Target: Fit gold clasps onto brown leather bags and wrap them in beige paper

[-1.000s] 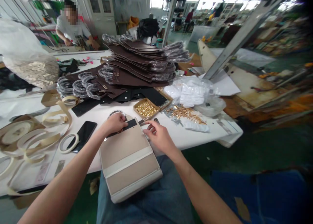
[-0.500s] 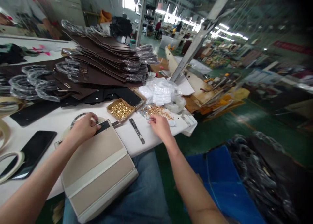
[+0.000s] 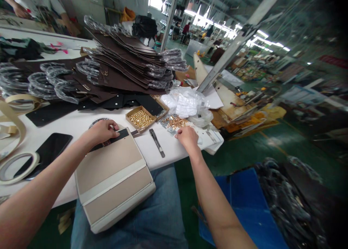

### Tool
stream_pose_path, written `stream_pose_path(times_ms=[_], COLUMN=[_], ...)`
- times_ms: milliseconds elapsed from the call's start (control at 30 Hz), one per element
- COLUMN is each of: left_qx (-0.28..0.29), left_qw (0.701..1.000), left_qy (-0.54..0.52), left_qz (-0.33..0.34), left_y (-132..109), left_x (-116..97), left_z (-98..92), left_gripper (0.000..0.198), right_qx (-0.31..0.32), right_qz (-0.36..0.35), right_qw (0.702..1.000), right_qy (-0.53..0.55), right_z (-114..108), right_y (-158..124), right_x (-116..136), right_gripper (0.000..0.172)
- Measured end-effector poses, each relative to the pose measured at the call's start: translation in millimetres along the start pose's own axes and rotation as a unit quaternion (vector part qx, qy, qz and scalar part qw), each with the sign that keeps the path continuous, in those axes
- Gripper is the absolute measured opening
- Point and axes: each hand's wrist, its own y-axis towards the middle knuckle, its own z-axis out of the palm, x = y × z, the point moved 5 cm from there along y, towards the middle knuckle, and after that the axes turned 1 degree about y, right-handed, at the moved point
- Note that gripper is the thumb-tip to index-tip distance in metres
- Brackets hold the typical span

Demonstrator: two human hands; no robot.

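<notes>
A beige bag (image 3: 116,172) with pale bands lies across my lap and the table's edge. My left hand (image 3: 104,133) is closed at its far end, fingertips pressed on the black strip (image 3: 123,134) there. What lies under that palm is partly hidden. My right hand (image 3: 187,135) is held in a pinch over the table, just in front of a loose pile of small gold metal pieces (image 3: 176,122). Anything between those fingertips is too small to make out. Between the hands are a cardboard tray (image 3: 131,125) of gold studs and a slim dark metal tool (image 3: 157,143).
Brown bag pieces (image 3: 125,67) with plastic-wrapped handles are stacked at the back. White items in clear plastic (image 3: 185,102) sit behind the gold pile. A phone (image 3: 46,152) and tape roll (image 3: 20,167) lie left. A blue container (image 3: 244,201) stands on the right.
The view has shifted, so the table things appear slightly to the right. My left fingers have drawn closer together on the black strip. My right hand stays pinched near the gold pieces.
</notes>
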Motion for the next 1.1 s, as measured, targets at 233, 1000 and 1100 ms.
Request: stream_pose_path(times_ms=[233,1000,1100], left_qx=[-0.007,-0.028,-0.048], left_qw=[1.000,0.999,0.999], left_qy=[-0.003,-0.040,-0.005], left_qz=[0.002,-0.004,-0.017], left_y=[0.4,-1.8,-10.0], left_x=[2.1,10.0,1.3], left_z=[-0.1,-1.1,-10.2], left_gripper=[0.035,0.032,0.033], right_qx=[0.041,0.145,0.166], right_qz=[0.035,-0.517,-0.547], right_qw=[0.998,0.800,0.796], right_qy=[0.043,0.268,0.199], right_z=[2.8,-2.7,-4.3], right_y=[10.5,-88.8,-88.4], right_x=[-8.0,259.8,271.0], right_gripper=[0.026,0.024,0.025])
